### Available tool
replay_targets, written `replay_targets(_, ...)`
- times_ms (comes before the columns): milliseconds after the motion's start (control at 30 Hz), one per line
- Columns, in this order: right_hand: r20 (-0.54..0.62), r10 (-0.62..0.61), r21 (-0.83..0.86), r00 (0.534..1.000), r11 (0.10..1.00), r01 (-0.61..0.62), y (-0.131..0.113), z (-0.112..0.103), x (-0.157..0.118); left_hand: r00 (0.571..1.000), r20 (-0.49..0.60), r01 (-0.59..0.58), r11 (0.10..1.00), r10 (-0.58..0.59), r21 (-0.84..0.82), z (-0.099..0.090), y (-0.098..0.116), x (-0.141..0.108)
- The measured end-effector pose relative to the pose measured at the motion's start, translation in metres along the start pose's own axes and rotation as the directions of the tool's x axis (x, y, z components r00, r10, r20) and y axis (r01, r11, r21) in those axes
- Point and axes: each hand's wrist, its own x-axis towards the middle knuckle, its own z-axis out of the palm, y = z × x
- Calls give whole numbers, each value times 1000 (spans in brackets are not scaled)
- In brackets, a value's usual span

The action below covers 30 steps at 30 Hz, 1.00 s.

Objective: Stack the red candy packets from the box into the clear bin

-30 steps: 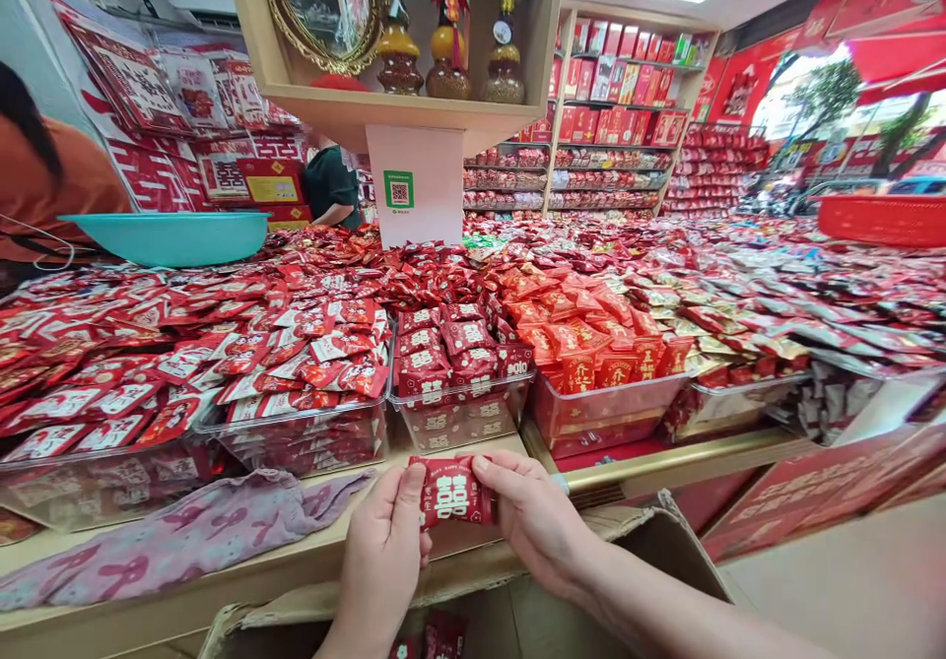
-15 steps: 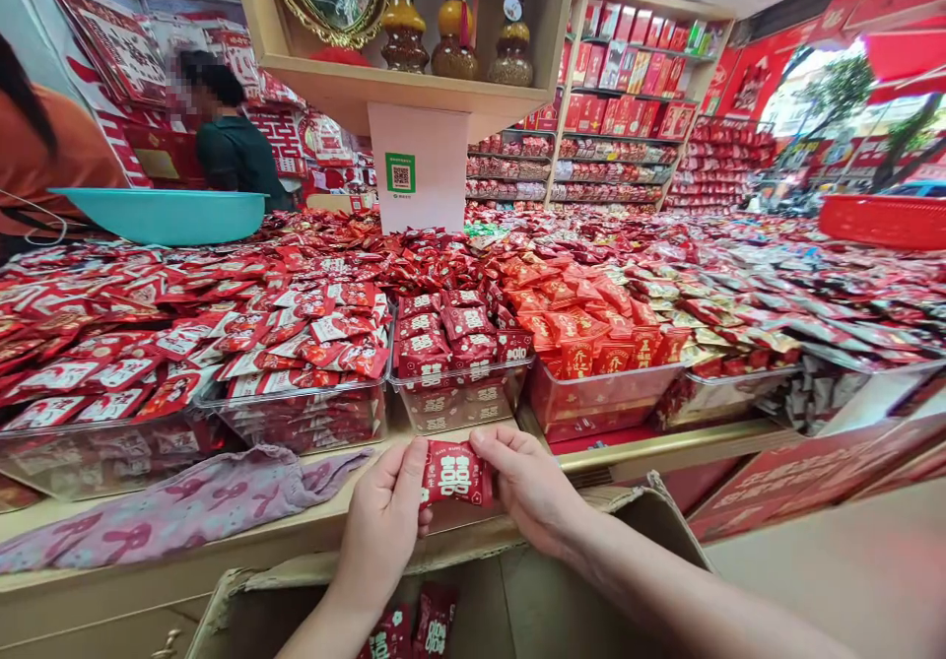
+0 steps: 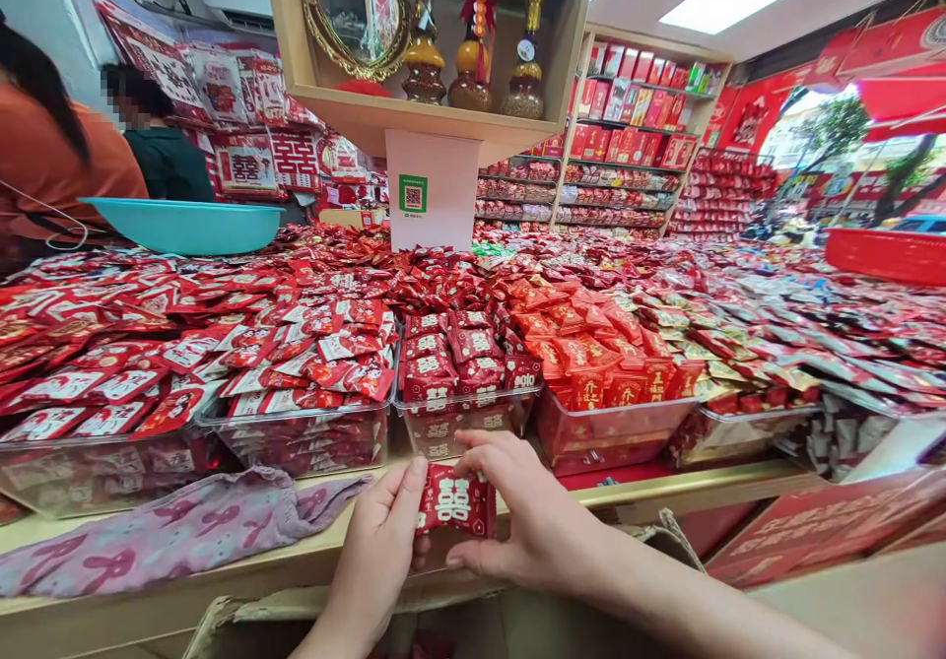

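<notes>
Between thumb and fingers, my left hand (image 3: 380,541) pinches the left end of a red packet (image 3: 453,501) with white characters, held flat and facing me. My right hand (image 3: 521,516) is at the packet's right side, thumb and fingers spread apart around its right end; whether they touch it is unclear. Just beyond is a clear bin (image 3: 469,418) of similar dark red packets in stacked rows. To its right stands a bin (image 3: 613,432) of brighter red packets, to its left a clear bin (image 3: 296,437) of red and white ones.
A pink patterned cloth (image 3: 184,536) lies on the counter's front edge at left. Below my hands is an open cardboard box (image 3: 273,608). A teal basin (image 3: 184,226) and a red basket (image 3: 887,255) sit farther back. Two people are at the left.
My right hand's fingers have opened from their pinch on the packet's right end. My left hand still holds the packet. The view has tilted up slightly.
</notes>
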Motion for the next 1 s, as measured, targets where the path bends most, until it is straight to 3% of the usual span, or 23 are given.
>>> replay_targets(133,86,11,-112,996,994,-2,-1,2,8,998,-55,39,997,-43,-63,2,4,-1)
replay_targets(233,107,3,-122,994,992,10,-4,0,12,998,-36,51,993,-55,-110,0,4,0)
replay_targets(400,176,-81,-147,981,983,108,-11,-27,31,999,-45,11,985,-19,-175,-5,0,4)
replay_targets(533,51,-105,-269,993,956,115,1,-61,73,999,-45,-9,989,2,-147,-5,0,7)
replay_targets(633,-23,-74,-364,997,929,61,19,-71,117,999,-21,-30,994,28,-101,-4,0,10)
replay_targets(800,119,48,-352,992,936,-3,44,-49,180,999,-23,-43,996,41,-74,-3,-2,15)
replay_targets(1000,243,193,-436,951,897,-70,56,-26,198,1000,-21,-20,998,19,-51,-3,-2,13)
